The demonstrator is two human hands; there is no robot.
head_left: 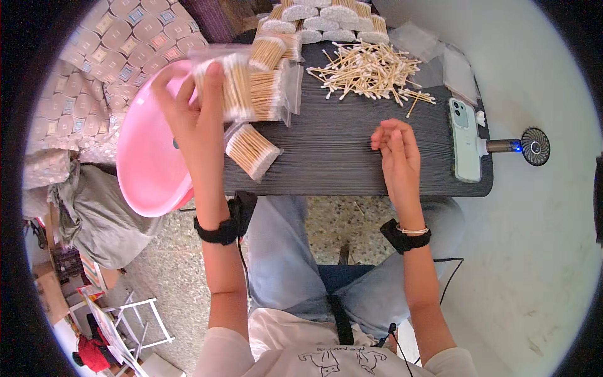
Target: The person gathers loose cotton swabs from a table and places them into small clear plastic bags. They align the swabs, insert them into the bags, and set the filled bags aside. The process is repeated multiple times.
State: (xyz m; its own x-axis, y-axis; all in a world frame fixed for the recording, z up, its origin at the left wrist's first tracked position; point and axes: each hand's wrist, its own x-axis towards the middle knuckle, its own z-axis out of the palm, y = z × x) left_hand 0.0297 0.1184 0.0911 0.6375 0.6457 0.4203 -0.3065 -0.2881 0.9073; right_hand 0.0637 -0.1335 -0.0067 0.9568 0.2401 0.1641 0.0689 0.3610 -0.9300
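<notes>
My left hand [193,106] grips a clear plastic bag of cotton swabs [235,89], blurred, above the table's left side and beside a pink plastic basin [150,141]. Another bagged bundle [268,92] lies just behind it. Nearer to me, a bundle of wooden-stick cotton swabs [252,151] rests at an angle on the dark table [330,160]. Over the table's right part, my right hand [398,148] holds nothing, its fingers loosely bent and the thumb apart. A heap of loose cotton swabs [367,70] is spread beyond that hand.
Stacked swab packs [325,23] stand at the far edge. Clear plastic bags [414,40] lie at the back right. A phone [466,141] lies along the right edge, with a small fan [534,146] sticking out beside it. The wall [532,235] is close on the right.
</notes>
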